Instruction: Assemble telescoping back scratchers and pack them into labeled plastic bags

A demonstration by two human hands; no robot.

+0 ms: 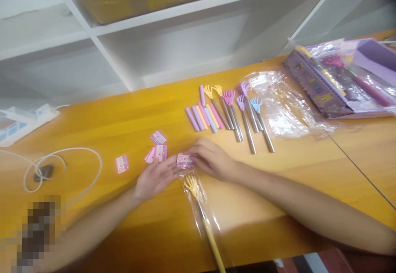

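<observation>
My right hand (212, 159) pinches a small pink printed card (185, 160) at its right edge. My left hand (157, 179) is open, fingers stretched out toward the card's other side; whether they touch it I cannot tell. Just below the card lies a yellow back scratcher (206, 219) in a clear plastic sleeve (198, 229), its claw end at the sleeve's top. Beyond my left fingertips are more printed cards (161, 152), some overlapping, with a purple-edged card (159, 137) above them and a single card (121, 164) farther left.
Several back scratchers (244, 120) with bare metal rods lie behind my right hand, beside coloured handle tubes (204, 116). Crumpled clear bags (284, 104) and a purple box (334, 104) holding wrapped scratchers stand right. A white cable (100, 161) loops at left. White shelving (173, 42) backs the table.
</observation>
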